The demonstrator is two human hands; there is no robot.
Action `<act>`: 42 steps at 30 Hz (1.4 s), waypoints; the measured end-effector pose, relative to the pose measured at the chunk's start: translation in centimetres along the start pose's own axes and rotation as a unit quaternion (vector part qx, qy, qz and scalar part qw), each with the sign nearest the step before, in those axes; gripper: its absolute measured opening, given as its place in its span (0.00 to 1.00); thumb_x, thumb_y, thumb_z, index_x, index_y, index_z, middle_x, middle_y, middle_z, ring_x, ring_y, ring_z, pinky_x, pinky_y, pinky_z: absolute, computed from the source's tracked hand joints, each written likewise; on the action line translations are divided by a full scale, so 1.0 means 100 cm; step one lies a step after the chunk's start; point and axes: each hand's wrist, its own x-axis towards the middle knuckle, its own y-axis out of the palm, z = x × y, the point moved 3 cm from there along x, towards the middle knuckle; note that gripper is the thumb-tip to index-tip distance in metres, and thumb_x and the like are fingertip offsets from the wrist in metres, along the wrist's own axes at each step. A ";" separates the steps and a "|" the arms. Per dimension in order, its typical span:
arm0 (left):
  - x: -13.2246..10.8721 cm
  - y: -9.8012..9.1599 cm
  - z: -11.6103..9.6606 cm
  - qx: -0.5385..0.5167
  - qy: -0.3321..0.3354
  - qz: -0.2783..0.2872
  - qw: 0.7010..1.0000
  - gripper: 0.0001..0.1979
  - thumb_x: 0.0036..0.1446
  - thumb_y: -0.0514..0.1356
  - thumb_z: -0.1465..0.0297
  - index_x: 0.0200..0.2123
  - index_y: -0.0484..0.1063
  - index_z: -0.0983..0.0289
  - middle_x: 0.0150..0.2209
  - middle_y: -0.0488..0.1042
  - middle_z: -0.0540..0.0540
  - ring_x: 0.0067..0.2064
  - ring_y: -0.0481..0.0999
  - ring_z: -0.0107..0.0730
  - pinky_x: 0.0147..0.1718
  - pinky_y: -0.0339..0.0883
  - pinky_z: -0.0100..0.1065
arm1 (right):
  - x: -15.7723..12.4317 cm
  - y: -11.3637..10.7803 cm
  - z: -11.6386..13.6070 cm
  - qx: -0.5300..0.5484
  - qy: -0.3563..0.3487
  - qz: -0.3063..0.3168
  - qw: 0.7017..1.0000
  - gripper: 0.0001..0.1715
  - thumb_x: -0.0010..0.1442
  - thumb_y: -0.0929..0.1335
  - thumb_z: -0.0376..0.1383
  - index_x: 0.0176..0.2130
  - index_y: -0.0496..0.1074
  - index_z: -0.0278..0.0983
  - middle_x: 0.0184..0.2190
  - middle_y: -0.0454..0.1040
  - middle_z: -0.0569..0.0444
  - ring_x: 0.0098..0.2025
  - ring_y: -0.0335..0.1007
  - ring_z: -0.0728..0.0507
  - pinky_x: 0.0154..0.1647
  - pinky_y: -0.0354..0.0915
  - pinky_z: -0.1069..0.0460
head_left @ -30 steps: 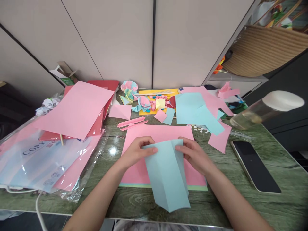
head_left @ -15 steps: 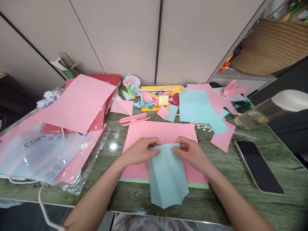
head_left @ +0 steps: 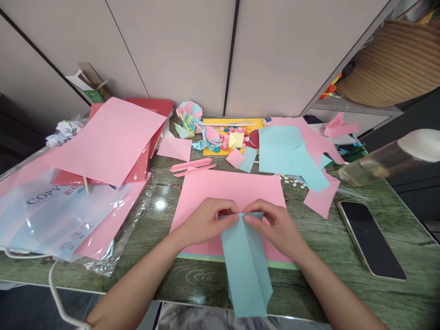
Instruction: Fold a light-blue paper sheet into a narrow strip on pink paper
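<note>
Both of my hands pinch the top edge of a light blue sheet of paper (head_left: pixel 244 270), close to its middle. The sheet has lengthwise creases and hangs toward me, its lower end reaching the table's front edge. My left hand (head_left: pixel 215 220) is closed on it with thumb in front and fingers behind. My right hand (head_left: pixel 271 224) grips it the same way, the two thumbs almost touching. Beneath the hands lies a pink sheet of paper (head_left: pixel 202 188), with a green edge showing under it.
Left is a clear plastic bag of paper (head_left: pixel 44 224) topped by a pink sheet (head_left: pixel 113 142). Folded paper flowers (head_left: pixel 209 137) and pink beads (head_left: pixel 227 140) sit at the back. On the right are blue paper scraps (head_left: pixel 278 149), a phone (head_left: pixel 371 238) and a bottle (head_left: pixel 367 167).
My hands have drawn together along the paper's top edge. The blue sheet has narrowed, folding inward along its creases, and its lower end sits nearer to me.
</note>
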 end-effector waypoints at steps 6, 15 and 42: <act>-0.004 0.007 -0.005 -0.017 0.007 0.008 1.000 0.08 0.58 0.53 0.71 0.29 0.70 0.64 0.25 0.67 0.47 0.28 0.63 0.24 0.28 0.56 0.26 | -0.005 0.001 0.009 0.034 -0.022 0.003 0.999 0.05 0.57 0.67 0.39 0.31 0.71 0.39 0.28 0.71 0.56 0.32 0.67 0.48 0.32 0.61 0.54; -0.010 0.015 -0.012 0.001 0.062 -0.003 0.998 0.09 0.59 0.52 0.70 0.31 0.70 0.65 0.25 0.67 0.48 0.26 0.64 0.23 0.26 0.56 0.25 | -0.012 0.002 0.015 0.100 -0.045 0.018 0.994 0.05 0.58 0.67 0.36 0.30 0.68 0.40 0.26 0.68 0.59 0.29 0.63 0.51 0.28 0.57 0.56; 0.005 -0.015 0.018 -0.018 -0.084 -0.043 0.995 0.11 0.53 0.60 0.63 0.25 0.68 0.64 0.26 0.66 0.47 0.30 0.64 0.26 0.29 0.56 0.28 | 0.010 -0.024 -0.013 0.072 0.072 -0.126 0.987 0.11 0.53 0.69 0.43 0.26 0.69 0.38 0.22 0.64 0.60 0.24 0.56 0.51 0.23 0.51 0.55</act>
